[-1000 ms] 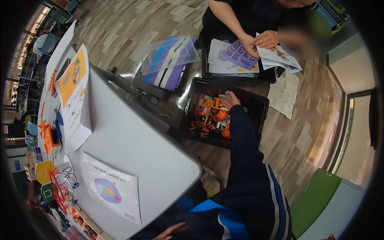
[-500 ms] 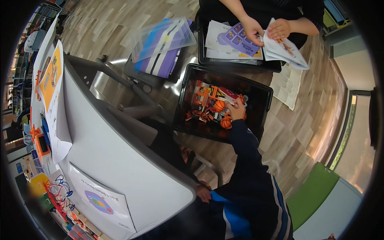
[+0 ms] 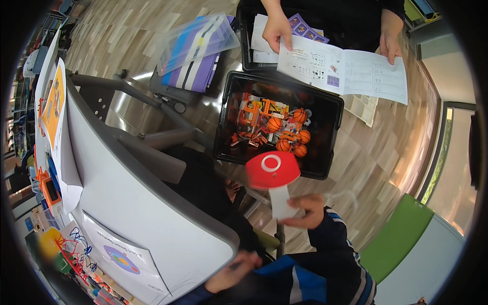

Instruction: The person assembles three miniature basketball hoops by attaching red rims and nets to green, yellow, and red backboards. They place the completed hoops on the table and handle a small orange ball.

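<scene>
My right hand (image 3: pixel 309 211) grips a flat red panel (image 3: pixel 274 168) by its pale grey stem, fingers and thumb pinched on the stem. The panel bears a white ring and is held in the air over the near edge of a black bin. My left hand (image 3: pixel 235 272) is by the near corner of the table, in front of my body. Motion smears its fingers, so their hold cannot be made out. Inside the black bin (image 3: pixel 330 137) lie several small orange basketballs (image 3: pixel 300 116) among orange, grey and black building parts (image 3: pixel 252 114).
Across from me, another person's hands (image 3: pixel 278 28) hold an open booklet (image 3: pixel 317 66) over a second black bin (image 3: pixel 245 51). A white table (image 3: pixel 152 213) with papers and a booklet (image 3: pixel 124 256) fills the left. Purple striped material (image 3: pixel 190 66) lies under a clear lid (image 3: pixel 213 43).
My right hand has lifted the red panel out of the bin and brought it nearer to me. My left hand has moved left and nearer. The other person has opened the booklet.
</scene>
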`<act>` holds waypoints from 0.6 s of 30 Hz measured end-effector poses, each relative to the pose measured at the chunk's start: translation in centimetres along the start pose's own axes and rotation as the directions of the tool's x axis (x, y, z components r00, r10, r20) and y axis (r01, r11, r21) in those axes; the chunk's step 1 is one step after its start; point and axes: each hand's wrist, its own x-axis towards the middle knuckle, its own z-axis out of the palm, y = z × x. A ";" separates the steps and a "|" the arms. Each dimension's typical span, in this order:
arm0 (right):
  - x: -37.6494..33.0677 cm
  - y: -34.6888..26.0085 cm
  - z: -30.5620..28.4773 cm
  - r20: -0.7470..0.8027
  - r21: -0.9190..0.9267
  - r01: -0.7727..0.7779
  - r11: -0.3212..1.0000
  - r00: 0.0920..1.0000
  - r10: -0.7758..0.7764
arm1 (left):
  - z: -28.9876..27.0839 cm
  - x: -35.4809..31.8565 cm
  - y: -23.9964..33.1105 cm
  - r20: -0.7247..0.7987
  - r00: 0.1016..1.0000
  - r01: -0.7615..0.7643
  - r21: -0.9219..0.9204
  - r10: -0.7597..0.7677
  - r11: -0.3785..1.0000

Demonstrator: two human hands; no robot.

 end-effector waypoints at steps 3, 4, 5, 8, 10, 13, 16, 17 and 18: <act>-0.1 -2.9 1.5 0.005 0.349 0.169 0.922 0.983 -0.182 | 1.1 2.0 -0.8 -0.139 0.985 0.075 -0.204 -0.105 0.976; -0.4 -4.0 2.3 0.074 0.344 0.167 0.924 0.976 -0.204 | 1.0 2.9 -1.1 -0.089 0.993 0.054 -0.230 -0.076 0.972; -0.8 -5.0 2.8 0.111 0.366 0.188 0.911 0.963 -0.244 | 1.1 3.2 -1.4 -0.084 0.991 0.076 -0.278 -0.103 0.958; -0.9 -4.8 2.4 0.514 0.445 -0.080 0.892 0.838 -0.181 | 1.5 4.3 -1.9 0.007 0.977 0.185 -0.538 -0.215 0.822; 0.1 -0.4 0.0 0.710 0.471 -0.382 0.795 0.699 -0.086 | 1.3 4.8 -1.7 -0.042 0.976 0.150 -0.587 -0.214 0.796; 2.7 12.4 -3.3 0.479 0.399 -0.596 0.697 0.784 0.396 | 0.8 5.0 -1.1 0.005 0.972 0.198 -0.565 -0.236 0.801; 5.7 27.9 0.1 0.290 -0.276 -0.464 0.842 0.795 0.533 | 0.3 5.3 -0.6 0.020 0.964 0.232 -0.554 -0.266 0.800; 5.7 31.5 1.5 0.291 -0.537 -0.462 0.706 0.684 0.669 | 0.2 5.4 -0.6 0.022 0.953 0.265 -0.551 -0.303 0.791; 5.2 33.9 2.9 0.292 -0.564 -0.264 0.782 0.822 0.488 | 0.1 5.4 -0.6 0.027 0.946 0.282 -0.567 -0.325 0.774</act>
